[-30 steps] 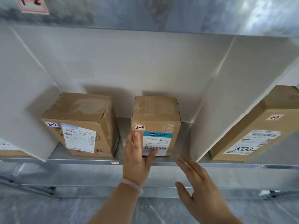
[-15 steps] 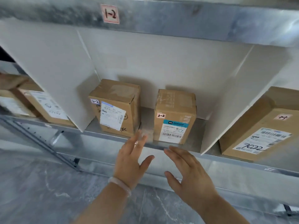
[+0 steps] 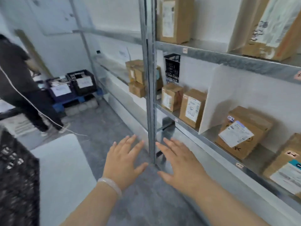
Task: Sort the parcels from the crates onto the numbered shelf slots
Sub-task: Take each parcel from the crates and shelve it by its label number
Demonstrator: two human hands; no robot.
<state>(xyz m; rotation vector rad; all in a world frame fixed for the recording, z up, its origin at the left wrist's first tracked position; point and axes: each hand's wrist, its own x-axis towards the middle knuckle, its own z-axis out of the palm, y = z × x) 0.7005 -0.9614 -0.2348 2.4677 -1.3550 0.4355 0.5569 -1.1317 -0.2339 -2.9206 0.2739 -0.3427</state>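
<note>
Head view had swung left since half a second earlier, away from the slot; a black crate (image 3: 17, 168) now filled our near left edge and more crates (image 3: 81, 82) sat far back; our left hand (image 3: 123, 162) and right hand (image 3: 180, 163) hovered over the floor, fingers spread, holding nothing; on the shelf (image 3: 228, 60) stood the first 2-2 parcel (image 3: 242, 132) and, far right, the teal-labelled parcel (image 3: 285, 168) we had touched; we judged that placement finished, another pickup due

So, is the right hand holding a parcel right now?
Open and empty: the right hand shows straight, spread fingers gripping nothing.
</note>
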